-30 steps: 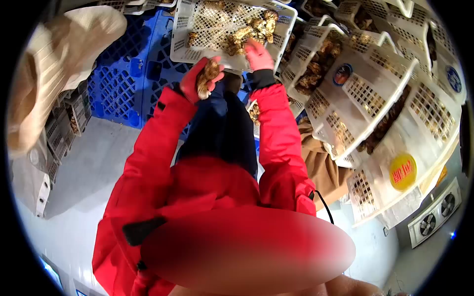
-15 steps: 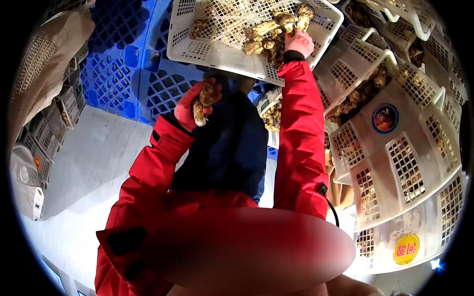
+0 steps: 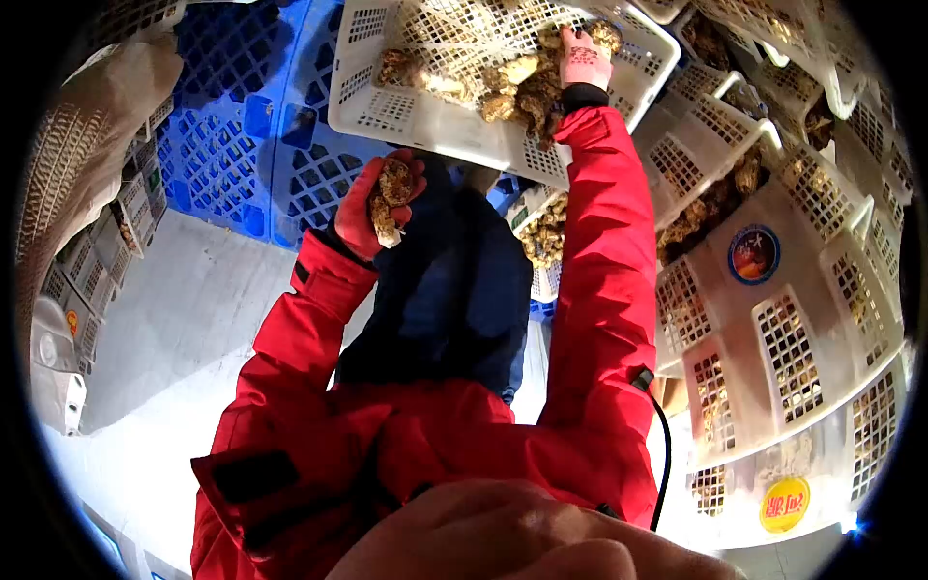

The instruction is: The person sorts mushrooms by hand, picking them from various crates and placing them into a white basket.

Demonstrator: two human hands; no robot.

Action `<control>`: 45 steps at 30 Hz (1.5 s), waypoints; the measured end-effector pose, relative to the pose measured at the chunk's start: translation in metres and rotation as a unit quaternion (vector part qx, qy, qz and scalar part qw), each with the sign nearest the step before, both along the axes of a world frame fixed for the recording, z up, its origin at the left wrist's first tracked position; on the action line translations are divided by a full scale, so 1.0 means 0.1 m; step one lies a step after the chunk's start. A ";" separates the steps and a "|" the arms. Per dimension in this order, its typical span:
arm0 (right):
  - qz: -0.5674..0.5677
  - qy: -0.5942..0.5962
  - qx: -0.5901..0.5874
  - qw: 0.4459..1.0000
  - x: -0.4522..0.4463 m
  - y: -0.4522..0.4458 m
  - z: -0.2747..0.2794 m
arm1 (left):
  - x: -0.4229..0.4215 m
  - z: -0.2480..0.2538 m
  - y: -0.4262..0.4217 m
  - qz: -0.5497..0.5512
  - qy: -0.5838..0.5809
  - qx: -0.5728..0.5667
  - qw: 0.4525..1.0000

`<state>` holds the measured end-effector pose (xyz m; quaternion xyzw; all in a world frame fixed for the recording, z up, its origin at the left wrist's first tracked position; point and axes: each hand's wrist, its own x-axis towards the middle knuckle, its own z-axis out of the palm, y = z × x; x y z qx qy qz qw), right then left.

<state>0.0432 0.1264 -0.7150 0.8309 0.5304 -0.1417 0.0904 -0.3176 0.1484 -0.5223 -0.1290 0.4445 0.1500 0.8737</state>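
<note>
My left hand [image 3: 363, 208], in a pinkish-red glove, is closed around a brown-capped mushroom [image 3: 395, 181] with a pale stem end, held above my dark trousers. My right hand [image 3: 586, 61], in a pink glove, reaches into a white perforated crate [image 3: 416, 121]. Its fingers are closed on a mushroom [image 3: 606, 37] whose round cap shows beside them; the stem is hidden by the hand. More mushrooms [image 3: 517, 75] lie piled just left of this hand. Another mushroom [image 3: 440, 84] with a pale stem lies toward the crate's left side.
Blue plastic pallets [image 3: 217, 145] lie under and left of the crate. Stacked white crates [image 3: 739, 343] with mushrooms inside crowd the right. A lower crate of small mushrooms [image 3: 543, 235] sits beside my legs. At left are a woven sack [image 3: 82, 159] and more crates [image 3: 135, 208].
My right hand has moved slightly up and farther into the crate, now beside the round mushroom cap. My left hand has shifted slightly left and tilted, still holding its mushroom.
</note>
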 end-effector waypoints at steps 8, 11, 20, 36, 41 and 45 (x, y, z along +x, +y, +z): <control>-0.001 -0.014 -0.108 0.994 0.02 0.05 -0.20 | -0.01 -0.03 0.06 0.054 -0.047 -0.023 0.997; -0.158 0.047 0.037 0.986 -0.06 -0.07 0.14 | -0.04 -0.06 0.02 0.073 -0.057 -0.049 0.994; -0.349 0.643 0.162 0.662 -1.21 -1.25 0.91 | 0.17 -0.12 -0.11 0.096 -0.116 -0.050 0.987; -0.369 0.623 0.141 0.675 -1.96 -1.01 2.17 | 0.15 -0.10 -0.19 0.101 -0.200 -0.077 0.972; -0.432 0.447 0.108 0.776 -1.41 -1.14 1.55 | 0.16 -0.07 -0.15 0.099 -0.257 -0.052 0.960; -0.320 0.206 0.017 0.925 -1.04 -1.06 0.77 | 0.13 -0.07 -0.16 0.094 -0.223 -0.051 0.969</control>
